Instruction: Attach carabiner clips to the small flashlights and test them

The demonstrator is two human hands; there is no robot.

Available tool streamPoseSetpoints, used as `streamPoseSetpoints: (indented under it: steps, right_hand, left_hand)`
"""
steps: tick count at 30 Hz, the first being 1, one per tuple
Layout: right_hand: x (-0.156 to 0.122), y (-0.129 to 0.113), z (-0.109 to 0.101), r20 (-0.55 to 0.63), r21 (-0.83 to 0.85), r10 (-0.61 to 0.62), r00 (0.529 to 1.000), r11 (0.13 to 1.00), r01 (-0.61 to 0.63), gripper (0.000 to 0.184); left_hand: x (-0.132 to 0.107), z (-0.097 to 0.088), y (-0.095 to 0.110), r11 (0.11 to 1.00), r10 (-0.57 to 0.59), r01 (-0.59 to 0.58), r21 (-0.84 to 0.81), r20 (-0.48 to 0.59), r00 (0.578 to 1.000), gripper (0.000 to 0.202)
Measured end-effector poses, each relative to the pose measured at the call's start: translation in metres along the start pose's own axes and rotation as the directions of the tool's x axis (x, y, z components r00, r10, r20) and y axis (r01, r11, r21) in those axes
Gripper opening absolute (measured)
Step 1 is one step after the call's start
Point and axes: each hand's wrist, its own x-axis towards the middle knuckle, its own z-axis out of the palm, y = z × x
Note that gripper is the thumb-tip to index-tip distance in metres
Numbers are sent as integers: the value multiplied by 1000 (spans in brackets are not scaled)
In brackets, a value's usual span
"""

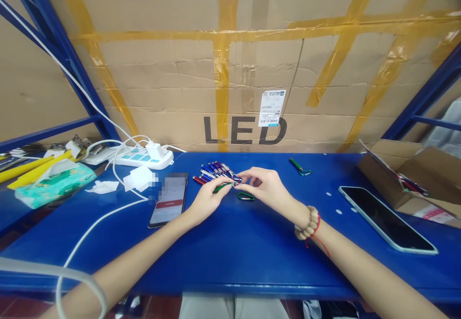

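Observation:
My left hand [209, 198] is closed, thumb and fingers pinching a slim green metal tube [222, 187] that looks like a keychain flashlight. At the tube's right end my right hand [264, 184] pinches a small silvery fitting [235, 183], perhaps a ring; its exact shape is too small to tell. Just below the fingertips lies a green carabiner clip [246, 196] on the blue table [237, 242]. Behind both hands rests a fanned row of several similar tubes [212, 168] in red, blue and purple, partly covered by my fingers.
Another green tube with a clip [299, 166] lies back right. A phone [176, 199] sits left of my hands, another phone [387, 218] to the right beside an open carton [414, 170]. A power strip [144, 156] with white cables, tissues [139, 179] and a large taped box [173, 84] stand around.

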Motion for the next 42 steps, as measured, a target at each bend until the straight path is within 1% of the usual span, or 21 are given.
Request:
streamPoseSetpoints:
  steps: [1,2,4,5,7,9,12,15,17,19,21,23,25,27,29,31,33,36,38,40,42]
  right_hand:
    - [0,1,-2,9,-57,-125,992,991,125,23]
    - [-1,2,-4,37,-92,-227,973,969,230,20]
    - [-3,2,-5,73,-149,-368,927,915,375,19]
    - [-3,1,-5,66,-180,-408,910,893,413,20]
    - [-4,-1,-5,47,-225,-447,893,867,445,19]
    - [-4,-2,-5,26,-233,-463,886,859,456,16]
    - [-3,-2,-5,-10,-205,-472,882,864,460,13]
    - [-4,-1,0,-70,-149,-446,892,889,433,10]
    - [-4,-2,7,-134,-79,-383,914,924,375,11]
    - [-6,-3,13,-190,1,-265,945,963,271,11]
    - [-6,-6,18,-206,82,-113,972,988,132,10]
    - [-6,-8,21,-185,163,35,982,987,-4,9]
    - [-6,-9,21,-144,245,154,978,963,-115,11]
    - [-5,-10,19,-101,317,233,967,929,-191,17]
    - [-3,-11,17,-59,378,286,956,893,-244,24]
    - [-2,-11,14,-34,418,322,946,865,-279,29]
    - [-1,-11,13,-24,428,331,943,856,-290,32]
    - [0,-9,9,-9,395,283,959,882,-256,33]
    - [1,-8,6,-17,317,230,973,924,-213,29]
    - [2,-8,3,-54,202,174,983,966,-159,21]
    - [2,-7,1,-82,122,135,987,985,-124,16]
  left_hand:
    - [0,0,1,999,-10,10,-48,12,1000,23]
    - [1,0,1,996,-20,23,-88,31,999,24]
    - [0,-2,3,988,-41,53,-143,88,995,25]
    - [-1,-2,4,985,-45,64,-160,120,992,26]
    - [-2,-4,7,982,-40,70,-177,168,985,25]
    - [-4,-4,10,980,-34,69,-187,184,982,23]
    - [-6,-3,13,972,-59,99,-214,186,981,21]
    - [-8,0,13,969,-73,108,-223,162,984,22]
    - [-9,3,12,968,-76,101,-229,117,990,22]
    - [-10,5,10,965,-88,104,-241,79,993,23]
    - [-11,6,10,965,-95,107,-241,61,994,22]
    - [-10,6,10,969,-79,89,-231,50,996,21]
    - [-9,5,11,972,-59,67,-226,42,997,20]
    - [-8,5,12,970,-51,59,-234,38,998,21]
    - [-7,6,12,963,-56,64,-262,39,998,22]
    - [-6,7,11,947,-67,78,-311,46,997,24]
    - [-6,8,9,926,-88,103,-363,57,995,27]
    - [-4,9,8,896,-133,156,-416,85,987,34]
    - [-4,8,9,888,-144,179,-424,112,983,38]
    - [-4,7,11,890,-140,187,-416,140,980,40]
    - [-5,7,12,893,-144,200,-403,164,976,39]
